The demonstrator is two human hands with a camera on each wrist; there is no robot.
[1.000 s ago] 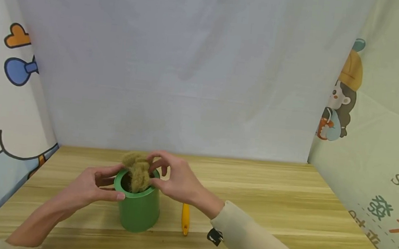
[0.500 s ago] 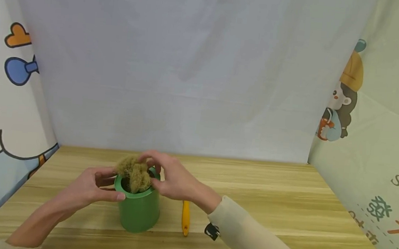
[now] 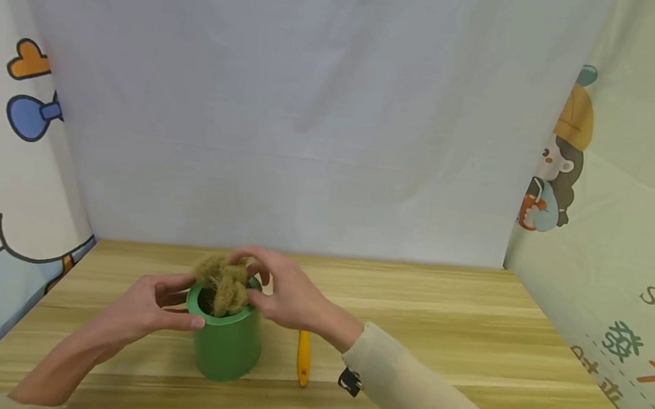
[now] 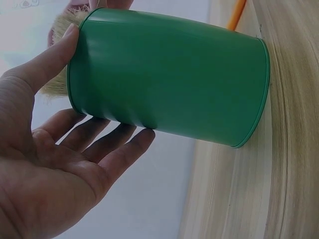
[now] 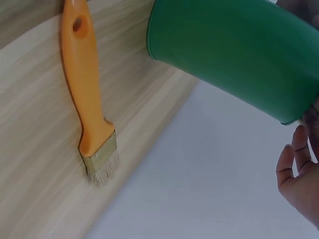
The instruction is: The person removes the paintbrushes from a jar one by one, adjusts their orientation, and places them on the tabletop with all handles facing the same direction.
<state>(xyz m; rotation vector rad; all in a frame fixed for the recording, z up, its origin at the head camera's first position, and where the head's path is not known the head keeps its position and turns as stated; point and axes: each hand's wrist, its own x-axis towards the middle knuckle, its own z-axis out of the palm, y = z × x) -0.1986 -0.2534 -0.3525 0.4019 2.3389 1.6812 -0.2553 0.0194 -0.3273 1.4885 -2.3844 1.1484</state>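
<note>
A green cylindrical pot [image 3: 227,351] stands upright on the table. A tan-green, moss-like fibrous clump [image 3: 230,297] fills much of its mouth and rises above the rim, with dark contents beside it. My left hand [image 3: 145,309] holds the pot from the left. In the left wrist view its thumb [image 4: 67,45] lies at the rim, while the fingers touch the pot's wall. My right hand [image 3: 293,296] comes in over the right rim and pinches the clump between curled fingers and thumb; the fingertips are partly hidden. The right wrist view shows only part of that hand [image 5: 304,174].
A flat paintbrush [image 5: 87,89] with an orange handle and pale bristles lies on the table right of the pot. The wooden tabletop [image 3: 438,344] meets a pale cloth backdrop [image 3: 310,131] behind. Printed cloths hang at both sides.
My right hand has shifted slightly left over the pot. The back part of the clump has come down a little towards the rim. My left hand keeps its place on the pot.
</note>
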